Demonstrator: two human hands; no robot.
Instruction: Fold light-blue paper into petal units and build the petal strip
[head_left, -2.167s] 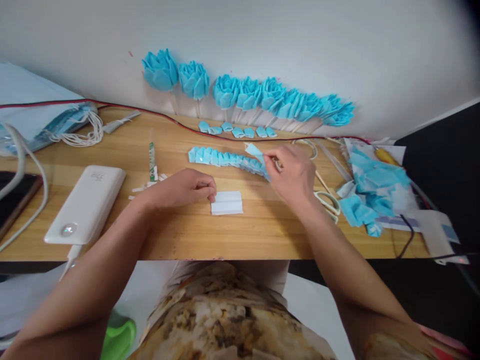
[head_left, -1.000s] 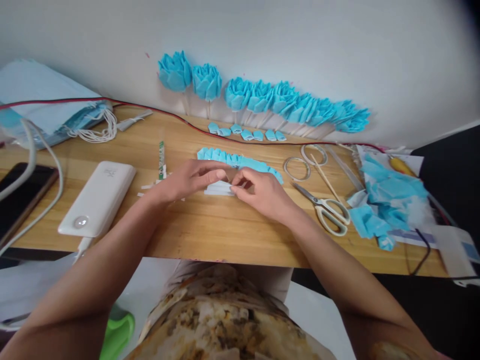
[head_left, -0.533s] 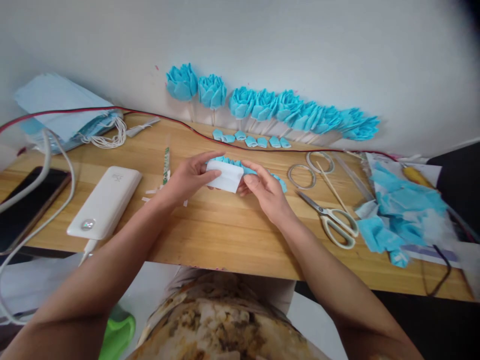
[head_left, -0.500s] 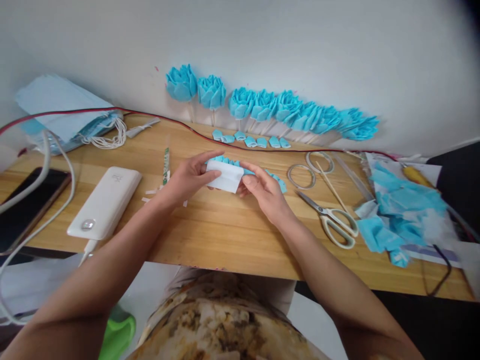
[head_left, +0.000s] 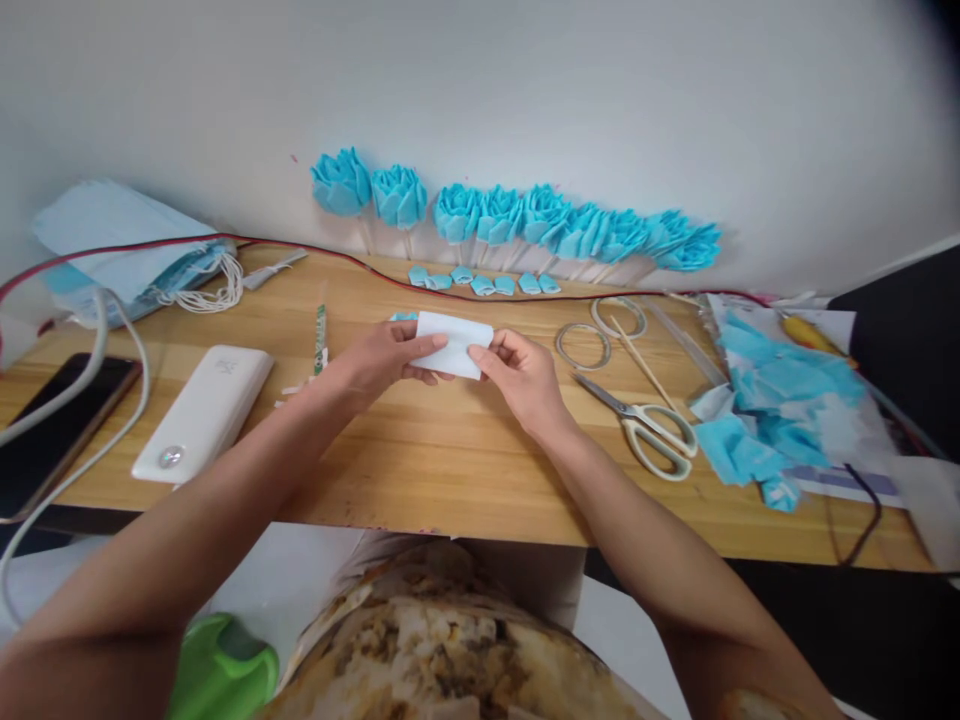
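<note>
The left hand (head_left: 390, 350) and the right hand (head_left: 525, 375) hold together a small white sheet (head_left: 454, 335), which is in the middle, between them, and seems to be raised above the wooden table (head_left: 450, 470). The left hand grips the left side of it, with the thumb lying flat on the front face and some fingers showing under the lower edge. The right hand pinches the right side, near the lower corner, and its fingers are bent. Behind the left hand, a bit of a folded blue piece (head_left: 403, 317) is visible on the table; the rest of it is hidden. Farther back there lie 7 small folded blue pieces (head_left: 482, 286) in a line, and behind these a row of blue flowers (head_left: 457, 212) on thin stems leans at the wall (head_left: 525, 80). To the right of the right hand are the scissors (head_left: 649, 430), their blades pointing to the upper left, then 2 rings (head_left: 583, 346) and a thin stick (head_left: 641, 365) beside them. A heap of blue scraps (head_left: 795, 390) lies at the right end. On the left side there are a white power bank (head_left: 202, 415) and a dark phone (head_left: 60, 430), with a white cable (head_left: 135, 390) partly over the phone.
</note>
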